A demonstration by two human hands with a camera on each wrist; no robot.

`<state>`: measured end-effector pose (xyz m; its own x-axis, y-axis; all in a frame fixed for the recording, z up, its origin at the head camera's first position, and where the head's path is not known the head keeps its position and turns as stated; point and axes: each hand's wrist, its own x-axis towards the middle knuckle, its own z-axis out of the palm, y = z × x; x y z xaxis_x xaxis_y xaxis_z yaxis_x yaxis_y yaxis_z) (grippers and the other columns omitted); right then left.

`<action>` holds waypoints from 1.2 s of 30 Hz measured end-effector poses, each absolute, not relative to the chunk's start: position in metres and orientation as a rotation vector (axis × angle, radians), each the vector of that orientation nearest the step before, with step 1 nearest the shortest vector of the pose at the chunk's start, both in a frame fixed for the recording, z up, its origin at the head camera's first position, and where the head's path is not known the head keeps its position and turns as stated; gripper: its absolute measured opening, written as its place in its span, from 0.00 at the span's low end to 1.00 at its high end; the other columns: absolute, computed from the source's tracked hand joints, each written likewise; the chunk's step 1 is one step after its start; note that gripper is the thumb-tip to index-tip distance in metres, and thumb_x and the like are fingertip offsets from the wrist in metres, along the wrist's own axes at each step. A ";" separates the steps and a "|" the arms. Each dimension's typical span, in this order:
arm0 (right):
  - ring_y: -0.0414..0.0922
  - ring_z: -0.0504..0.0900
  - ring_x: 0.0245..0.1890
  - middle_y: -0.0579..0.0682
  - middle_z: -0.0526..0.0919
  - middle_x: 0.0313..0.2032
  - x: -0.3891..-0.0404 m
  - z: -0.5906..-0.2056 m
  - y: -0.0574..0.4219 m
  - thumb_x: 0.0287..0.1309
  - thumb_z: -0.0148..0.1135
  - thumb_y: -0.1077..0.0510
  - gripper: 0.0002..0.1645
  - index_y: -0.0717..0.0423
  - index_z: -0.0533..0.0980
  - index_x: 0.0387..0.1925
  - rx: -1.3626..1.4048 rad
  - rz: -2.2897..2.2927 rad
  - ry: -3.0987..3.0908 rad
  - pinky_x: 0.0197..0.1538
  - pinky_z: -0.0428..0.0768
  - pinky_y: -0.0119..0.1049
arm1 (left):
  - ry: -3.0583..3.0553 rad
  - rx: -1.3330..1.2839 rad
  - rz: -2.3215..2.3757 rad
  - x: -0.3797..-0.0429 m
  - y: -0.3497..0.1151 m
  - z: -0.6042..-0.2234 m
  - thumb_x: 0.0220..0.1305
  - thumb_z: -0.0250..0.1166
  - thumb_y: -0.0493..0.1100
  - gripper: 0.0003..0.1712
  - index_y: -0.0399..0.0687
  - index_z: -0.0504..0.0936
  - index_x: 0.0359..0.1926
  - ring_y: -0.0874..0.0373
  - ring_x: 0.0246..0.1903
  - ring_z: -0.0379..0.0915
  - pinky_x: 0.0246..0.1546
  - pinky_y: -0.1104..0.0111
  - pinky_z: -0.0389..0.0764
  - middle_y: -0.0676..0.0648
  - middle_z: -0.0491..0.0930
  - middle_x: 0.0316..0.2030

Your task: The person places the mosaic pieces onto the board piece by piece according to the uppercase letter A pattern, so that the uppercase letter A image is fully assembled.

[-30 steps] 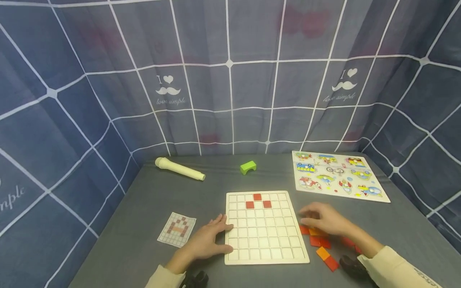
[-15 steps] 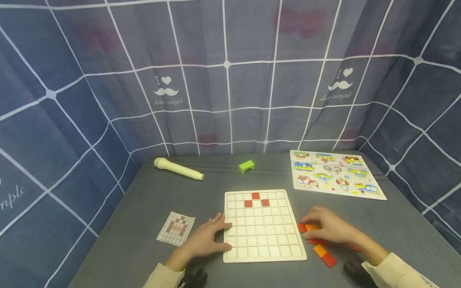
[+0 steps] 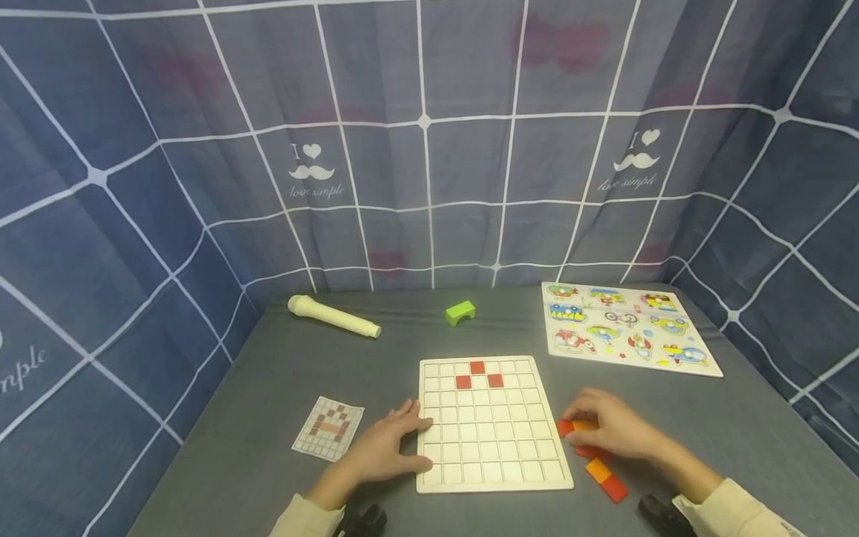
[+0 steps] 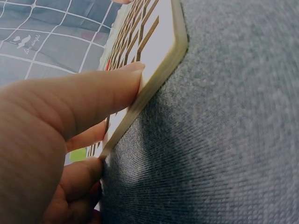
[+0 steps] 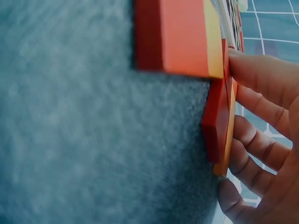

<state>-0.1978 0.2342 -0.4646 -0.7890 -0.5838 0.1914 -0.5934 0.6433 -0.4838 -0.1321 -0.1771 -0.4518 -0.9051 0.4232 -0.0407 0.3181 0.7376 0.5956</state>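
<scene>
Broadly, a grey counter (image 3: 365, 365) carries the cream grid board (image 3: 493, 432). The left hand (image 3: 384, 449) spreads thumb and fingers at the board's left edge. Beyond its right edge, the right hand (image 3: 612, 425), fingers bent, touches loose red tiles (image 3: 564, 428) and orange tiles (image 3: 586, 425); I cannot tell whether it pinches any. 3 inset red tiles (image 3: 477, 368) fill squares in the board's 2 farthest rows.

The card (image 3: 328, 428) lies left of the board (image 3: 498, 432), beyond the left hand (image 3: 385, 446) at its edge. Behind it: microphone (image 3: 334, 316) to the left, block (image 3: 459, 309) straight back, puzzle (image 3: 620, 332) to the right. Loose tiles (image 3: 614, 488) lie just right, under and before the right hand (image 3: 614, 425).
</scene>
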 end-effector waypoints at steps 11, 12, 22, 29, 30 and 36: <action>0.29 0.72 0.35 0.30 0.77 0.32 -0.195 -0.466 0.232 0.46 0.76 0.42 0.13 0.39 0.81 0.31 0.985 0.681 -2.770 0.38 0.75 0.31 | 2.768 0.582 0.895 -0.132 -0.176 -0.453 0.54 0.70 0.62 0.41 0.46 0.76 0.64 0.38 0.74 0.54 0.69 0.38 0.60 0.33 0.61 0.71; 0.29 0.72 0.34 0.30 0.77 0.31 -0.196 -0.466 0.232 0.46 0.76 0.42 0.13 0.39 0.81 0.30 0.992 0.675 -2.758 0.37 0.74 0.31 | 2.771 0.581 0.891 -0.132 -0.176 -0.453 0.54 0.70 0.62 0.41 0.46 0.76 0.64 0.38 0.74 0.54 0.69 0.39 0.60 0.33 0.61 0.71; 0.26 0.73 0.30 0.32 0.81 0.29 -0.199 -0.456 0.228 0.49 0.74 0.44 0.12 0.43 0.81 0.32 0.853 0.816 -2.879 0.33 0.75 0.27 | 2.776 0.568 0.872 -0.133 -0.177 -0.455 0.55 0.70 0.62 0.40 0.47 0.75 0.65 0.41 0.75 0.54 0.71 0.41 0.59 0.35 0.61 0.72; 0.26 0.76 0.28 0.33 0.83 0.29 -0.203 -0.452 0.219 0.48 0.75 0.48 0.11 0.44 0.83 0.35 0.843 0.835 -2.779 0.32 0.77 0.27 | 2.781 0.570 0.864 -0.132 -0.177 -0.453 0.55 0.70 0.62 0.40 0.47 0.75 0.64 0.41 0.75 0.54 0.71 0.42 0.59 0.35 0.61 0.72; 0.26 0.75 0.28 0.33 0.83 0.28 -0.204 -0.452 0.216 0.48 0.75 0.48 0.11 0.44 0.83 0.34 0.859 0.839 -2.762 0.32 0.77 0.27 | 2.781 0.571 0.864 -0.132 -0.177 -0.453 0.55 0.70 0.62 0.40 0.47 0.75 0.64 0.41 0.75 0.54 0.71 0.42 0.59 0.35 0.61 0.72; 0.26 0.76 0.29 0.35 0.86 0.30 -0.209 -0.451 0.201 0.48 0.74 0.51 0.09 0.46 0.85 0.34 1.025 0.834 -2.675 0.32 0.76 0.26 | 2.779 0.582 0.869 -0.132 -0.177 -0.453 0.55 0.70 0.62 0.40 0.46 0.75 0.65 0.40 0.74 0.54 0.71 0.42 0.59 0.34 0.61 0.72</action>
